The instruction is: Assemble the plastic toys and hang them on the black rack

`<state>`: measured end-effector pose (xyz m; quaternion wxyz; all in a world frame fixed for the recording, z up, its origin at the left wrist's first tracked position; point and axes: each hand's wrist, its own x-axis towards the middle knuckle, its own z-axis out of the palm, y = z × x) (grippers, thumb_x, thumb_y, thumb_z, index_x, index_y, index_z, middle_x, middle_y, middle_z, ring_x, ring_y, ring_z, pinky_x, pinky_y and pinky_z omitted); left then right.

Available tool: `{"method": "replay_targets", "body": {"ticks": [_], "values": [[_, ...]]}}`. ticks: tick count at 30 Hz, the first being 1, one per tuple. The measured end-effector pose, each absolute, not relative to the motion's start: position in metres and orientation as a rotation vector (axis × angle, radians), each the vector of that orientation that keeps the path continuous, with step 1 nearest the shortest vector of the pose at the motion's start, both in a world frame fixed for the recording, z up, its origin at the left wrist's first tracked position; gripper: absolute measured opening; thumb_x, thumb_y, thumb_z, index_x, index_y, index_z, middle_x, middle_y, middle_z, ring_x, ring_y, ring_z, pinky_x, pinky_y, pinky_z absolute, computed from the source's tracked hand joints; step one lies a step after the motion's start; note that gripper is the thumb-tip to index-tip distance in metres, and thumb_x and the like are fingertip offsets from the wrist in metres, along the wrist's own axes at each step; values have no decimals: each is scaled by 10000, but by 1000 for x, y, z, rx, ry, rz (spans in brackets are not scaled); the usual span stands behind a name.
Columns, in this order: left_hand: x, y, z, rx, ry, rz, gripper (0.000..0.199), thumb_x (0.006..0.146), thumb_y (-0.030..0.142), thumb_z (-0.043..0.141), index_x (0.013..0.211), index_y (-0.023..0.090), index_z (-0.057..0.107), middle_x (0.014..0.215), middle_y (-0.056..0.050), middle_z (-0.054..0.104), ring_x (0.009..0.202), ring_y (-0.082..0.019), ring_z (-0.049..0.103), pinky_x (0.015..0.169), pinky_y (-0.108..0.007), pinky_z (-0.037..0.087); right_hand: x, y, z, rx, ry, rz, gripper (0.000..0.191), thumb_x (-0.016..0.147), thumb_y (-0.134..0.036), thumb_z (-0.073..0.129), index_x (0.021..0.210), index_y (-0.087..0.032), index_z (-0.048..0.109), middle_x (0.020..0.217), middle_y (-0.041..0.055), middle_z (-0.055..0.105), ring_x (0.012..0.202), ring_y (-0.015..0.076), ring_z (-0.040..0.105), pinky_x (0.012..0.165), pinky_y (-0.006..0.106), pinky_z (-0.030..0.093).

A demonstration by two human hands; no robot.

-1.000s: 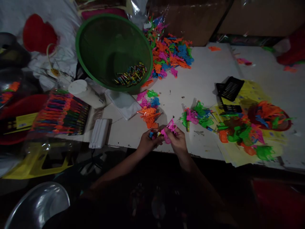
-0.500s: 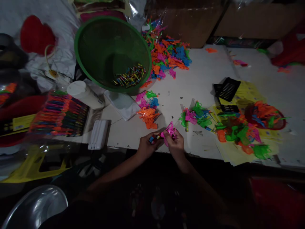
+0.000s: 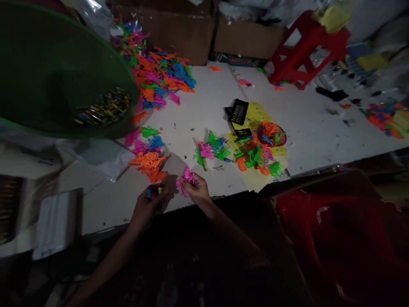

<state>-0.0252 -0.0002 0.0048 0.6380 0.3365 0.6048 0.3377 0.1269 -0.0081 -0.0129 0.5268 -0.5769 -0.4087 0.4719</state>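
Observation:
Over the table's front edge, my left hand (image 3: 147, 205) is closed round some small striped coloured tubes (image 3: 160, 189); their number and exact kind are too dark to tell. To its right, my right hand (image 3: 200, 191) pinches a bright pink plastic toy piece (image 3: 186, 178) with an openwork shape. A gap separates the two hands. Just beyond my left hand lies a bunch of orange plastic pieces (image 3: 148, 165), with pink, green and blue ones behind. A small cluster of green and pink pieces (image 3: 206, 150) lies beyond my right hand.
A large green basin (image 3: 136, 81) at left holds many striped tubes (image 3: 107, 108). Behind is a heap of coloured pieces (image 3: 162, 76) against cardboard boxes (image 3: 179, 34). Rightward are black trays (image 3: 239, 113), a small red basket (image 3: 285, 138), a red stool (image 3: 306, 47) and a red chair (image 3: 345, 230).
The view has swung to the right. My hands, together at the pink piece before, have come apart: the right keeps the pink piece, the left keeps the striped tubes.

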Motion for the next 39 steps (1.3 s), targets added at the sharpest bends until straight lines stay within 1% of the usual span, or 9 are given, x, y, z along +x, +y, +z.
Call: {"method": "replay_targets", "body": {"ticks": [3, 8, 14, 20, 25, 27, 32, 36, 39], "values": [[-18, 0, -1, 627, 1317, 737, 464, 497, 354, 763, 864, 153, 561, 497, 70, 497, 383, -49, 426, 362, -147, 286, 135, -9, -16, -1457, -1119, 992, 277, 789, -422, 501, 690, -171, 561, 604, -25, 496, 553, 88, 459, 551, 214, 409], [0, -3, -2, 617, 1202, 789, 357, 503, 315, 762, 672, 149, 496, 416, 102, 394, 339, -24, 332, 353, -151, 262, 131, -14, -13, -1314, -1593, 787, 278, 866, -332, 386, 825, -164, 604, 860, 66, 571, 884, 149, 519, 841, 285, 418], [6, -3, 2, 664, 1347, 812, 369, 459, 311, 779, 622, 142, 493, 381, 104, 389, 316, -21, 322, 334, -148, 234, 138, -12, -16, -1367, -1495, 859, 220, 810, -344, 470, 742, -195, 617, 766, 20, 599, 746, 125, 558, 709, 240, 457], [-3, 2, -12, 531, 1318, 699, 368, 520, 299, 764, 748, 157, 512, 545, 17, 582, 499, -123, 574, 346, -149, 262, 254, 5, -6, -1829, -1099, 628, 319, 794, -376, 359, 739, -146, 572, 592, 14, 548, 528, 125, 482, 508, 256, 417], [-10, 4, -21, 416, 1265, 723, 365, 577, 258, 736, 866, 155, 537, 604, 10, 594, 519, -102, 579, 384, -144, 320, 322, 10, 12, -2131, -910, 41, 309, 742, -335, 483, 893, -83, 580, 871, 180, 570, 882, 251, 510, 753, 377, 392], [-11, 3, -22, 390, 1222, 780, 384, 584, 249, 730, 904, 156, 540, 634, 10, 595, 514, -93, 574, 386, -142, 320, 302, 19, 6, -2138, -982, -99, 319, 773, -332, 462, 951, -96, 581, 932, 179, 570, 917, 243, 506, 806, 377, 376], [-21, 5, -25, 392, 1251, 902, 374, 578, 287, 733, 857, 130, 541, 653, -12, 603, 520, -118, 588, 376, -158, 335, 168, 39, -32, -1742, -1738, 534, 229, 806, -341, 476, 845, -175, 629, 840, 73, 627, 776, 172, 552, 734, 296, 429], [-45, 3, -28, 470, 1353, 1057, 370, 581, 327, 728, 838, 120, 560, 635, -10, 614, 561, -131, 595, 431, -196, 424, 95, 46, -44, -1710, -1923, 552, 238, 741, -390, 584, 810, -167, 630, 854, 109, 610, 878, 220, 527, 780, 330, 401], [-58, -1, -28, 420, 1354, 1097, 429, 563, 333, 737, 896, 114, 578, 734, -41, 652, 648, -160, 620, 522, -265, 497, 88, 46, -43, -1696, -1867, 749, 206, 710, -367, 611, 784, -175, 607, 785, 74, 604, 766, 186, 539, 684, 295, 408]]}}
